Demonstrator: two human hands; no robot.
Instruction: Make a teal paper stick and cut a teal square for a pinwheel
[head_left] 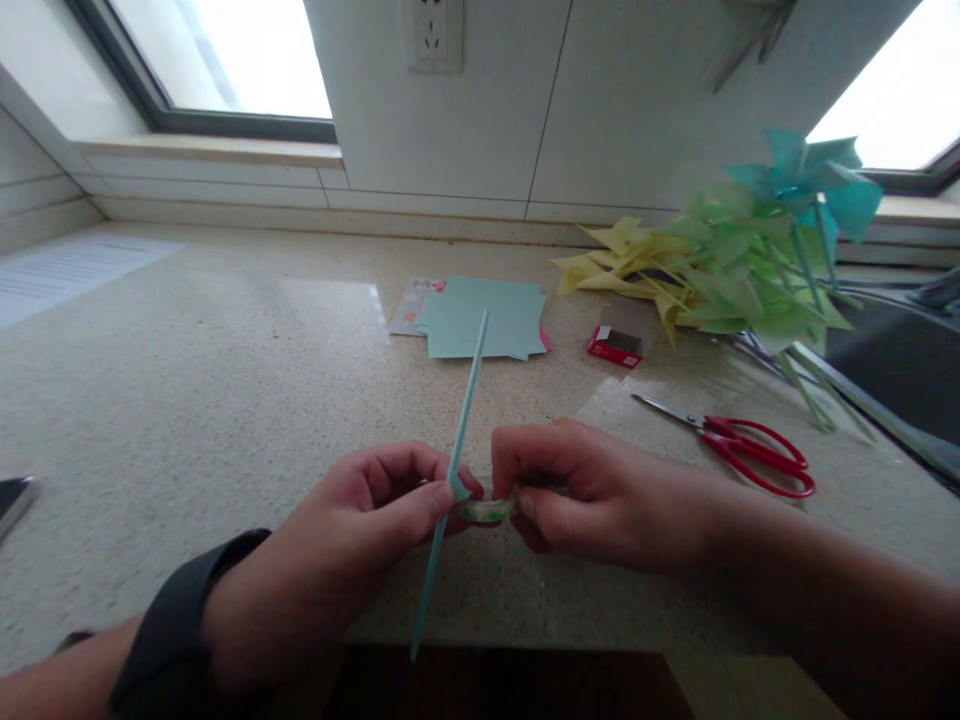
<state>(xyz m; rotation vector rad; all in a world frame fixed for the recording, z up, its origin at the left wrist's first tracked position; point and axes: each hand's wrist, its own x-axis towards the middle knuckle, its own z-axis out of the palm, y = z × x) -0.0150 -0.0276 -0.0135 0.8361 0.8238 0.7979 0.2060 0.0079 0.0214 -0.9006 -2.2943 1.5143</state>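
Observation:
Near the counter's front edge, my left hand (394, 505) pinches a thin pale-blue paper stick (471, 385) between thumb and fingers. The stick stands tilted, its top leaning right, and a small blue paper flap shows at my thumb tip. My right hand (577, 490) is closed on a small roll of clear tape (487, 511), held right beside the stick. The far side of the roll is hidden by my fingers. Farther back lies a stack of light-blue paper squares (480, 310).
Red-handled scissors (742, 450) lie right of my hands, tips pointing left. Behind them are a red box (616, 340) and a pile of yellow, green and blue paper pinwheels (720, 250) beside the sink (900, 360). A printed sheet (75, 265) lies at the far left.

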